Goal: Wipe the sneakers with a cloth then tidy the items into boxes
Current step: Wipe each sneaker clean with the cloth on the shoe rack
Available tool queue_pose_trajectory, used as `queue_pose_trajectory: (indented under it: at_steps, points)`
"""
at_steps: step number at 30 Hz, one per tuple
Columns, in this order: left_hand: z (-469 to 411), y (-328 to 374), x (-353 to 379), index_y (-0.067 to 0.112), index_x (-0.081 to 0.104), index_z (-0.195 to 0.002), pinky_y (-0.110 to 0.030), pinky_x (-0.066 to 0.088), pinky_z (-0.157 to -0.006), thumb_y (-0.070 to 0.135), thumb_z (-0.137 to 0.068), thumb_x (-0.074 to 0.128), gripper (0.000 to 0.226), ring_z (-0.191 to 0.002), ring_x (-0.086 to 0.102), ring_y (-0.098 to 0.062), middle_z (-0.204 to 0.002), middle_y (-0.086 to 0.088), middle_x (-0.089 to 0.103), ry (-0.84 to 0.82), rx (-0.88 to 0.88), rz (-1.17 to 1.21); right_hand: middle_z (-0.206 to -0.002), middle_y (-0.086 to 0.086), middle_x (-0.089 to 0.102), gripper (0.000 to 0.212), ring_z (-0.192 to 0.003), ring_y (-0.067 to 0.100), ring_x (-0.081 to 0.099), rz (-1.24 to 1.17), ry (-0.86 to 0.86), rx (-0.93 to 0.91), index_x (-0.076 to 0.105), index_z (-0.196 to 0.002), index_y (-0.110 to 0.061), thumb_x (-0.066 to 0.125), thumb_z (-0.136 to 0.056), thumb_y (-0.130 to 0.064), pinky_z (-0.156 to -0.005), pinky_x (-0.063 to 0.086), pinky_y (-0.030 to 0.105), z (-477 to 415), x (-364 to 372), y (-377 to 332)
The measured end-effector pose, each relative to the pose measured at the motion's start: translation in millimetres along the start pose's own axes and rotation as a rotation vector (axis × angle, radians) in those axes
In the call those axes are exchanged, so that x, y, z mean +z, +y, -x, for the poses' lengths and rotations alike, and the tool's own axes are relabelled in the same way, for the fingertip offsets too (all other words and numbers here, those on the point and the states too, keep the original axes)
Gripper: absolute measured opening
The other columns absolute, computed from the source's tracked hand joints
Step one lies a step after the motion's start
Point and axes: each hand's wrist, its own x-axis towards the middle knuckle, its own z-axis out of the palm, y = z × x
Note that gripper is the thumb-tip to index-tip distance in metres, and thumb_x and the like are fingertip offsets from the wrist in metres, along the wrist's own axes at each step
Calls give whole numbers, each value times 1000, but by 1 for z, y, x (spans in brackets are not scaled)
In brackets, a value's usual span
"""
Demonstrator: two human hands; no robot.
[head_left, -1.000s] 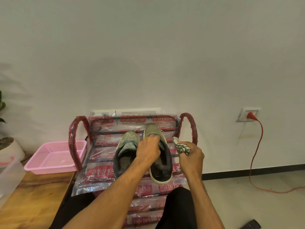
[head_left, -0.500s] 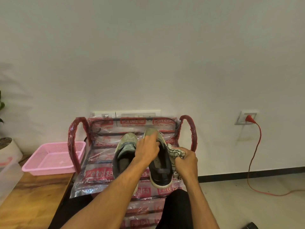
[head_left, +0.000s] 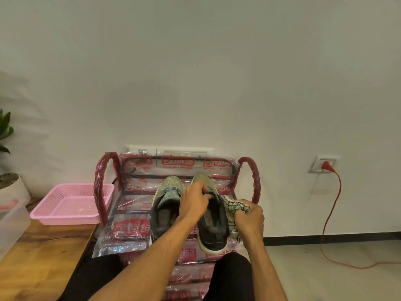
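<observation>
Olive-green sneaker (head_left: pixel 213 233) at the right of the plastic-wrapped rack (head_left: pixel 130 227): the left hand (head_left: pixel 194 203) grips its tongue, the right hand (head_left: pixel 249 220) clutches a patterned cloth (head_left: pixel 234 206) against its side. Second sneaker (head_left: pixel 166 203) lies mid-rack.

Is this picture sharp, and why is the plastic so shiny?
Head view: soft, even light; pale glints where the clear plastic wrap on the rack catches it; faint shadow on the wall at left; wide lens tilts the wall socket; held sneaker and cloth look fairly sharp.

A plastic-wrapped rack (head_left: pixel 128 228) bears a sneaker (head_left: pixel 166 205); the wooden bench (head_left: pixel 43 257) bears a pink basket (head_left: pixel 65 220).
</observation>
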Motion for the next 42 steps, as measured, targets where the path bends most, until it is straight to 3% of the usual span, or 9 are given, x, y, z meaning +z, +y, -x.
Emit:
queue_pose_trajectory:
  at_steps: [6, 13, 19, 23, 25, 29, 33, 38, 42]
  points:
    - [-2, 0, 2, 26, 41, -70, -25, 28, -50, 13, -89, 66, 34, -63, 45, -12, -67, 7, 47, -47, 41, 2, -79, 2, 68, 23, -73, 13, 64, -4, -3, 56, 69, -84, -20, 56, -86, -2, -53, 48, 20, -3, -7, 1]
    - [-3, 3, 9, 21, 42, -79, -31, 33, -56, 17, -91, 64, 26, -69, 50, -19, -75, 1, 52, -2, -3, 31, -79, 2, 68, 27, -75, 18, 66, -9, 25, 10, 66, -82, -23, 56, -86, 2, -64, 59, 30, 1, 1, -7]
    - [-6, 5, 9, 21, 45, -80, -22, 28, -51, 15, -92, 63, 22, -66, 48, -9, -77, 4, 53, 2, -2, 60, -80, -1, 65, 19, -70, 8, 60, 12, 34, -11, 68, -95, -16, 59, -88, -1, -57, 51, 16, 1, 3, -7]
    - [-5, 4, 8, 23, 42, -75, -21, 27, -50, 12, -92, 61, 28, -62, 45, -7, -73, 5, 51, 48, -30, 79, -78, -1, 65, 22, -68, 9, 61, -8, 3, -22, 67, -91, -16, 57, -87, 3, -48, 47, 12, 3, 4, -8]
    - [-7, 1, 8, 26, 39, -73, -23, 29, -50, 11, -92, 61, 33, -64, 47, -10, -74, 3, 52, 53, -35, 86, -78, -4, 64, 25, -70, 9, 61, -10, -12, -24, 66, -92, -19, 57, -86, 4, -49, 46, 12, 5, 8, -10]
    - [-10, -2, 4, 24, 42, -77, -27, 38, -57, 11, -91, 64, 29, -73, 53, -16, -82, 1, 56, 1, -41, 81, -80, -4, 63, 25, -76, 13, 63, -4, 0, -4, 66, -94, -22, 59, -86, 0, -64, 55, 24, 5, 14, -12]
    - [-19, 2, -6, 23, 50, -92, -24, 41, -62, 4, -86, 69, 27, -80, 54, -14, -92, 1, 57, -80, -45, 52, -74, -10, 58, 25, -67, 7, 58, -23, 12, -26, 64, -94, -20, 58, -86, 4, -53, 46, 12, 4, 11, -16]
    - [-26, 3, -21, 23, 55, -109, -25, 46, -62, -4, -83, 69, 40, -85, 58, -15, -102, -3, 57, -204, -65, 58, -76, -7, 62, 23, -67, 5, 58, -23, 37, -47, 67, -96, -16, 58, -87, 3, -50, 43, 8, 9, 5, -23]
    - [-21, -1, -51, 21, 59, -107, -28, 56, -71, -1, -87, 63, 30, -84, 61, -13, -97, 2, 61, -64, -55, 138, -78, -3, 66, 24, -65, 9, 63, -64, 70, -112, 70, -97, -15, 59, -86, 4, -43, 44, 10, 11, 2, -41]
